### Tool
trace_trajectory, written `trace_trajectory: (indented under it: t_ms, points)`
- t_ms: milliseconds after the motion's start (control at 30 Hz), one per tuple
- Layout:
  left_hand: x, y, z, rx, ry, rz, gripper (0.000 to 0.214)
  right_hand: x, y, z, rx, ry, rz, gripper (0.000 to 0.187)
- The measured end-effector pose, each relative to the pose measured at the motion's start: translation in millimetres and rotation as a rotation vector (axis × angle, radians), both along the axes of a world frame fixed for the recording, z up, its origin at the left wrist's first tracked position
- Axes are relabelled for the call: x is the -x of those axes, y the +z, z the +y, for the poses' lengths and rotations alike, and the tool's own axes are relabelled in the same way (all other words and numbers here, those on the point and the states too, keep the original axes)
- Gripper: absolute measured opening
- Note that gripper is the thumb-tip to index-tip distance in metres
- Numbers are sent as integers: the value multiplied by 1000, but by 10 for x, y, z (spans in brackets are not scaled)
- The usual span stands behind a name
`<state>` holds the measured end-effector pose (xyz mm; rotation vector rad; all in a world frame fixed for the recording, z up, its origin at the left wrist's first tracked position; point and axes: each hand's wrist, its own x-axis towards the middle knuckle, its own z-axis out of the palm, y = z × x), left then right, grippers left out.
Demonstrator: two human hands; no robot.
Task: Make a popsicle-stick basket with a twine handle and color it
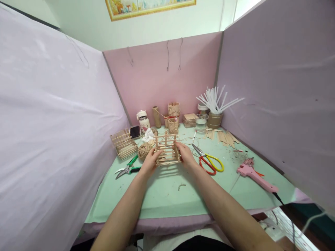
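A small basket of wooden craft sticks (166,150) stands on the green table top (170,195) in the middle of the view. My left hand (150,162) grips its left side and my right hand (184,154) grips its right side, fingers curled round the sticks. A ball of twine (143,150) lies just left of the basket, touching my left hand's far side.
Green pliers (127,169) lie at the left and red and yellow scissors (208,161) at the right. A pink glue gun (255,176) lies near the right edge. A second stick basket (124,143), loose sticks (225,137), a cup of white straws (215,111) and jars stand at the back. Pink partitions wall three sides.
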<state>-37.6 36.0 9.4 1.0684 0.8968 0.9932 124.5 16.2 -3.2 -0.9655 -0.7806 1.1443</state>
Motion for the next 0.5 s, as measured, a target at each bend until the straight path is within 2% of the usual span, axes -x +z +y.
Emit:
trace_trajectory:
  t_ms: [200,500]
  points:
    - [-18,-19,-36,-33,-27,-8,46,-11,-42,6,41,-82,-50,29]
    - [-2,-41,-33,-43,-34,4,46,-35,-72,32,46,-62,-77,32]
